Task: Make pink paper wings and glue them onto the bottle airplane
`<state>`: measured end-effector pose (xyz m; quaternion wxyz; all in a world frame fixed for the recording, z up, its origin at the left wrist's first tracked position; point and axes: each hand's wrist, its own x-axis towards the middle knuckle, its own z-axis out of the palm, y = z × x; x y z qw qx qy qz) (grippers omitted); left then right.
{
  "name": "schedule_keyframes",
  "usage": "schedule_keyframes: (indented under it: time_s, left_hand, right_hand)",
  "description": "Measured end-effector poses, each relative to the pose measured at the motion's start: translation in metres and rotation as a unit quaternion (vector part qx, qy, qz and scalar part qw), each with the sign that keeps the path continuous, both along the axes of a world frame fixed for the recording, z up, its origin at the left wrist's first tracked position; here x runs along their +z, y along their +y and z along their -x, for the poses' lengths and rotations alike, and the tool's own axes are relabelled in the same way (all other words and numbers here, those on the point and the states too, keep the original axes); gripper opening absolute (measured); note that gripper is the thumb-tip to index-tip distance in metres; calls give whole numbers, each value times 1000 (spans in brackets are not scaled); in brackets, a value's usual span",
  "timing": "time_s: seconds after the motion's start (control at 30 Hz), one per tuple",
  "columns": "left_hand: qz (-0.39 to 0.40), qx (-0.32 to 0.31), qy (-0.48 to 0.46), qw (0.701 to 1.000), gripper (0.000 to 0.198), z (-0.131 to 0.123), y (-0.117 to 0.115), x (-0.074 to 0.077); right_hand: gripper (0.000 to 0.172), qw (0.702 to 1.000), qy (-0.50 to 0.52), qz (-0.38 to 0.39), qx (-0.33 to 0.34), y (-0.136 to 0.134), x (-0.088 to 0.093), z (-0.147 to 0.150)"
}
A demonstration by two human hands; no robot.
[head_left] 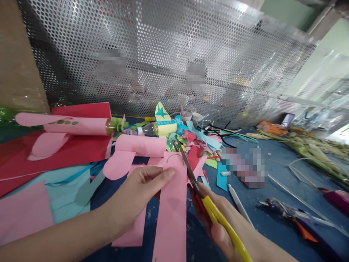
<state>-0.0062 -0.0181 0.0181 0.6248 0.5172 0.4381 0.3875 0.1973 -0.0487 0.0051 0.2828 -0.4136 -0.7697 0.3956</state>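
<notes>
Pink strip (pixel 173 211) is centre of view, over the blue bench (pixel 253 203), between the two hands. Long axis runs near to far, far end leaning slightly right; the near end runs out of frame. A curved pencil-like line (pixel 176 156) is drawn across its far end, arcing away from the wearer.

Left hand (pixel 147 189): pinching the strip at its left edge, just near of the line, thumb on top, fingers mostly hidden under the paper. Right hand (pixel 218 214): wrapped round the yellow handles of the scissors (pixel 195 182), just off the strip's right edge.

Key relation: blades point far and left, slanting across the strip's axis by the far right corner. Tips sit beyond the far end. Blades look slightly parted; can't tell if paper is between them. Left thumb is closest to the line; right hand is well nearer, only the blades get up there.

Around it: pink-wrapped cylinder (pixel 141 145) just beyond the left hand, lying left to right. Paper scraps (pixel 195 153) just beyond the blades, white pen (pixel 240 203) right of the right hand.
</notes>
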Motion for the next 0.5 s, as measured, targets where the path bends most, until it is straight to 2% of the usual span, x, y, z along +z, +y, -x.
schedule_keyframes:
  time_s: [0.2,0.5]
  left_hand:
    - [-11,37,26,999,48,3,2,-3]
    - [-1,47,-2,999,41,2,-1,5]
  right_hand:
    - [91,999,11,42,8,1,1,0]
    - [84,998,27,52,3,2,1,-1]
